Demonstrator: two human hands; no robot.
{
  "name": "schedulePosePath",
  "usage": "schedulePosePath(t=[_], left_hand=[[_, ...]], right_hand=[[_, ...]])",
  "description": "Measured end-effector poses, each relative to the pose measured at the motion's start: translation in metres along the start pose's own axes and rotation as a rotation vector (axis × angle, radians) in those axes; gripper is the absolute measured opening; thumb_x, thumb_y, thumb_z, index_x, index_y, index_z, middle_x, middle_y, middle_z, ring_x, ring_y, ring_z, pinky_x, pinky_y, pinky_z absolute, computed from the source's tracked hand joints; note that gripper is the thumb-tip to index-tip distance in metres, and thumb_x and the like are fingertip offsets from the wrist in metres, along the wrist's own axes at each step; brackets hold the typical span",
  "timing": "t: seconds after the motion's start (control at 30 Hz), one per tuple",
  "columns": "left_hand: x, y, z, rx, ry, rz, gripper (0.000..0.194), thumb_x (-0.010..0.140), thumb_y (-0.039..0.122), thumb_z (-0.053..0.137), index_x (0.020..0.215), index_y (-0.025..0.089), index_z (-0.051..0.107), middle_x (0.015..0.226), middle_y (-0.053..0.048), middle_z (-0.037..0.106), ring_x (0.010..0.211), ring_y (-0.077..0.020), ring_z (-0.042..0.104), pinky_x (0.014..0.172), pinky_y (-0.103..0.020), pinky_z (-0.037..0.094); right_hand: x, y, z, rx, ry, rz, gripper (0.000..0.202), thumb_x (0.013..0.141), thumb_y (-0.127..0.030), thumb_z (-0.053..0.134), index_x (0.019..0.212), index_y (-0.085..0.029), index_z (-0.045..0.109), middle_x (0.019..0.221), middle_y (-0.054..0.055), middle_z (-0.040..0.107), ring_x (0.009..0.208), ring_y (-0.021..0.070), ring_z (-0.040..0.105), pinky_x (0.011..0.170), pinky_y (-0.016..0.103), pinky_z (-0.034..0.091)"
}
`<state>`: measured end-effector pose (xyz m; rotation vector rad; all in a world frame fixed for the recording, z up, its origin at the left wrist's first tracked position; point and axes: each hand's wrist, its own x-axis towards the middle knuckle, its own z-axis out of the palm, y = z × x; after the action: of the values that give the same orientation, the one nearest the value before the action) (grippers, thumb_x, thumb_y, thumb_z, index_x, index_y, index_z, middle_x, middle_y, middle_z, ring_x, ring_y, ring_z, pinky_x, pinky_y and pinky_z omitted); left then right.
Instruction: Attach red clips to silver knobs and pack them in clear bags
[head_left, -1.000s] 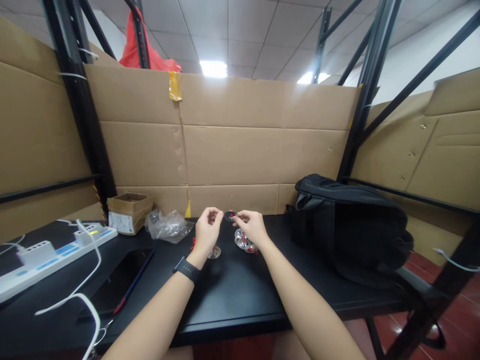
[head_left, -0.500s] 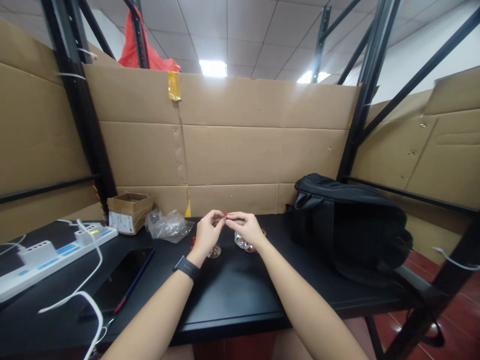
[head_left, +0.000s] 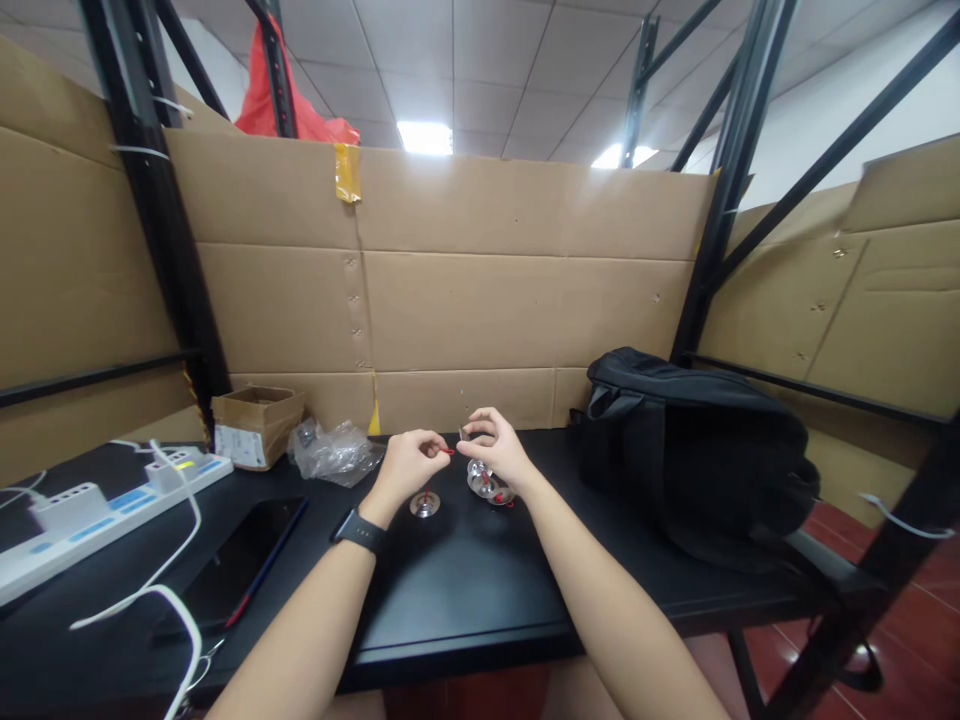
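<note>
My left hand [head_left: 411, 462] is closed, its fingertips pinching a short red cord [head_left: 450, 451]. Facing it, my right hand [head_left: 495, 447] grips a small metal finger cymbal [head_left: 463, 433] edge-on between thumb and fingers. Whether the cord runs through this cymbal is too small to tell. One more shiny finger cymbal with a red loop [head_left: 425, 504] lies on the table just below my left hand. Under my right hand is a cluster of several round finger cymbals [head_left: 480, 482] with red cords, partly covered by the hand.
Left on the black table [head_left: 465, 590] are a white power strip [head_left: 112, 525] with cables, a dark phone [head_left: 244, 550], a small cardboard box [head_left: 259, 425] and a crumpled clear bag [head_left: 334, 452]. A black backpack [head_left: 697, 460] stands right. Cardboard panels [head_left: 465, 310] close off the back.
My hands have drawn apart from their joined pinch, the left lower with the red cord, the right with the cymbal. The cymbals on the table show more fully.
</note>
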<state>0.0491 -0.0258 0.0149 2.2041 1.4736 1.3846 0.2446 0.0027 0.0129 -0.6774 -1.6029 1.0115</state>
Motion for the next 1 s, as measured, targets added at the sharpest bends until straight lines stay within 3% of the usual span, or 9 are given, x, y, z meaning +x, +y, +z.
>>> schedulePosePath(t=[0.1,0.2,0.3,0.37,0.43,0.53,0.67,0.83,1.0], left_hand=[[0.003,-0.021,-0.019,0.161,-0.100,-0.060,0.017,0.068,0.020,0.062,0.077,0.019,0.076,0.073,-0.002,0.074,0.069,-0.0157,0.066,0.067,-0.023,0.045],[0.003,-0.051,-0.041,0.300,-0.299,-0.179,0.017,0.065,0.019,0.062,0.072,0.019,0.077,0.070,-0.003,0.074,0.068,-0.0178,0.068,0.065,-0.024,0.044],[0.001,-0.074,-0.053,0.350,-0.435,-0.271,0.017,0.059,0.015,0.063,0.068,0.019,0.077,0.069,-0.004,0.075,0.070,-0.0192,0.068,0.065,-0.024,0.044],[0.000,-0.077,-0.054,0.349,-0.476,-0.302,0.019,0.057,0.013,0.063,0.069,0.019,0.076,0.070,-0.003,0.074,0.070,-0.0188,0.068,0.064,-0.023,0.044],[-0.001,-0.070,-0.049,0.318,-0.414,-0.224,0.023,0.060,0.014,0.060,0.076,0.019,0.075,0.074,-0.003,0.074,0.071,-0.0175,0.067,0.065,-0.023,0.044],[-0.005,-0.048,-0.038,0.195,-0.319,0.000,0.025,0.070,0.019,0.055,0.086,0.020,0.074,0.080,-0.003,0.072,0.072,-0.0164,0.064,0.066,-0.023,0.045],[-0.026,-0.019,-0.022,0.095,-0.435,0.130,0.019,0.071,0.025,0.061,0.084,0.023,0.076,0.083,-0.003,0.071,0.077,-0.0188,0.065,0.072,-0.025,0.047],[-0.071,-0.003,-0.008,0.225,-0.382,0.124,0.034,0.081,0.017,0.053,0.107,0.026,0.071,0.111,-0.006,0.069,0.104,-0.0222,0.062,0.096,-0.031,0.043],[-0.091,0.005,-0.001,0.250,-0.313,0.119,0.036,0.089,0.014,0.038,0.106,0.023,0.070,0.111,-0.007,0.067,0.103,-0.0215,0.059,0.096,-0.032,0.042]], right_hand=[[0.005,0.009,-0.024,-0.395,0.065,-0.043,0.052,0.066,-0.033,0.080,0.114,-0.024,0.060,0.097,0.002,0.069,0.066,0.0121,0.063,0.065,0.026,0.050],[0.006,0.021,-0.053,-0.805,0.061,-0.007,0.027,0.065,-0.023,0.079,0.091,-0.021,0.072,0.087,0.003,0.072,0.078,0.0166,0.065,0.072,0.027,0.048],[0.004,0.032,-0.074,-0.973,-0.008,0.184,0.028,0.060,-0.027,0.082,0.087,-0.021,0.074,0.088,0.004,0.073,0.084,0.0193,0.067,0.071,0.026,0.046],[0.001,0.038,-0.081,-1.002,-0.041,0.261,0.034,0.057,-0.030,0.084,0.088,-0.022,0.075,0.091,0.004,0.074,0.085,0.0202,0.067,0.070,0.025,0.046],[0.000,0.042,-0.084,-1.002,-0.044,0.280,0.038,0.055,-0.031,0.085,0.091,-0.023,0.076,0.093,0.005,0.074,0.086,0.0206,0.068,0.070,0.025,0.046],[-0.002,0.043,-0.085,-0.987,-0.034,0.281,0.036,0.058,-0.029,0.082,0.092,-0.021,0.076,0.093,0.006,0.074,0.085,0.0203,0.068,0.071,0.025,0.046],[-0.005,0.036,-0.085,-0.952,-0.027,0.293,0.029,0.056,-0.019,0.080,0.085,-0.019,0.076,0.083,0.005,0.075,0.076,0.0181,0.068,0.065,0.023,0.045],[-0.010,0.032,-0.088,-0.909,-0.003,0.294,0.018,0.055,-0.020,0.081,0.069,-0.017,0.071,0.072,0.003,0.074,0.068,0.0168,0.067,0.058,0.022,0.042],[-0.010,0.041,-0.085,-0.890,0.059,0.285,0.025,0.056,-0.021,0.082,0.079,-0.017,0.072,0.078,0.004,0.075,0.071,0.0162,0.067,0.060,0.021,0.043]])
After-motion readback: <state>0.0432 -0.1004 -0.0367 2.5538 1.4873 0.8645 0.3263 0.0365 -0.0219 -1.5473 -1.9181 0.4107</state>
